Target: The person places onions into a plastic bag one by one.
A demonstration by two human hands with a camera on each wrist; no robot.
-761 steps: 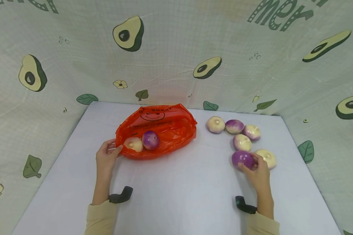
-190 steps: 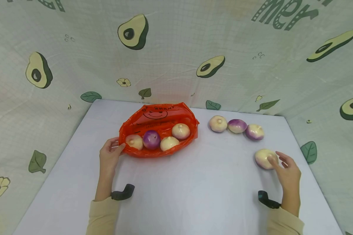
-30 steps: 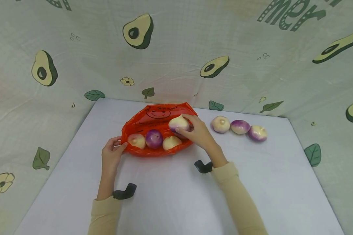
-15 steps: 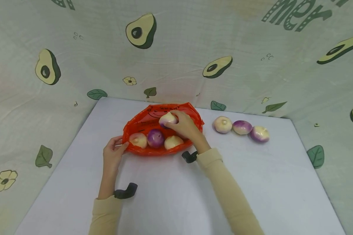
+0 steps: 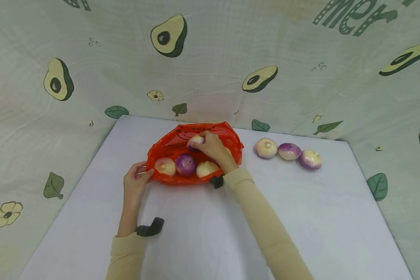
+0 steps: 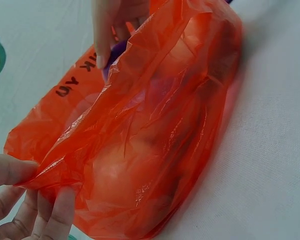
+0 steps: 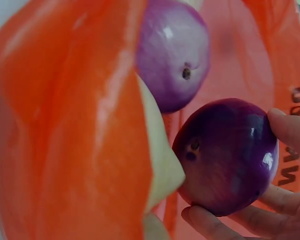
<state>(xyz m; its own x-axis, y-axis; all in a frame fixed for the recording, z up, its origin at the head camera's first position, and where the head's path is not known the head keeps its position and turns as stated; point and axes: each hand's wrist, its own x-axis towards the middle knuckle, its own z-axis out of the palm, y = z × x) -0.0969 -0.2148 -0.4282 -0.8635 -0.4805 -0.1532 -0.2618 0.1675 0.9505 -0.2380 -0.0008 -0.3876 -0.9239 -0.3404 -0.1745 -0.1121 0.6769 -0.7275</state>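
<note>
A red plastic bag (image 5: 231, 134) lies with its mouth spread toward me. My left hand (image 5: 135, 181) pinches the bag's left rim between thumb and fingers, also plain in the left wrist view. Inside the bag my right hand (image 5: 211, 146) holds a purple-and-white turnip (image 7: 225, 157) near the back wall, thumb on one side and fingers on the other. Along the bag's front sit a pale turnip (image 5: 165, 167), a purple turnip (image 5: 186, 165) and another pale turnip (image 5: 207, 169). One more turnip (image 5: 228, 151) is mostly hidden behind my right hand.
On the white table (image 5: 196, 233), right of the bag, a row holds a pale turnip (image 5: 266, 148), a purple one (image 5: 289, 151) and a two-toned one (image 5: 310, 160). A printed avocado cloth (image 5: 210, 50) rises behind the table.
Several seconds ago my right hand was at a turnip on the table's right side. Over the last second it has carried that turnip leftward and deeper into the bag. My left hand keeps its pinch.
</note>
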